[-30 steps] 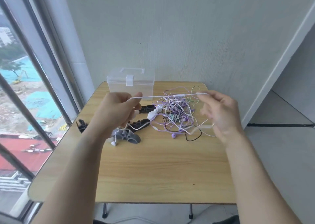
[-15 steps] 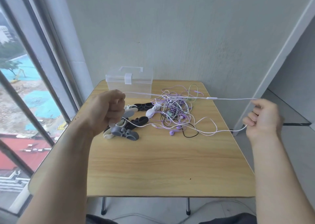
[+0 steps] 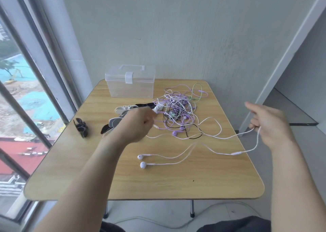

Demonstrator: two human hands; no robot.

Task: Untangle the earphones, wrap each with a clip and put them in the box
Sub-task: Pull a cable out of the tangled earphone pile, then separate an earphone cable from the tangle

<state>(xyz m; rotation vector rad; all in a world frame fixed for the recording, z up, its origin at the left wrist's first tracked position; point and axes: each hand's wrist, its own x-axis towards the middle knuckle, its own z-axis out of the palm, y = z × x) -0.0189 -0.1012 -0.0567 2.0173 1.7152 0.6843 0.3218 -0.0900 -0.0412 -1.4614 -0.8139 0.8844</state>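
Earphones (tangled) beside box

Soft daylight from the window at left, faint shadows, motion-blurred hands, wide-angle bending at edges

A light wood-grain folding table with rounded corners carries a clear plastic lidded box with a white latch at its far edge, and just right of the box a tangled heap of purple, white, black and green earphone cords. Near the middle lies a pair of white earbuds side by side, their thin white cord running off toward the right edge. On the left side sits a small black clip by itself, with a cluster of black, grey and white clips between it and the tangle
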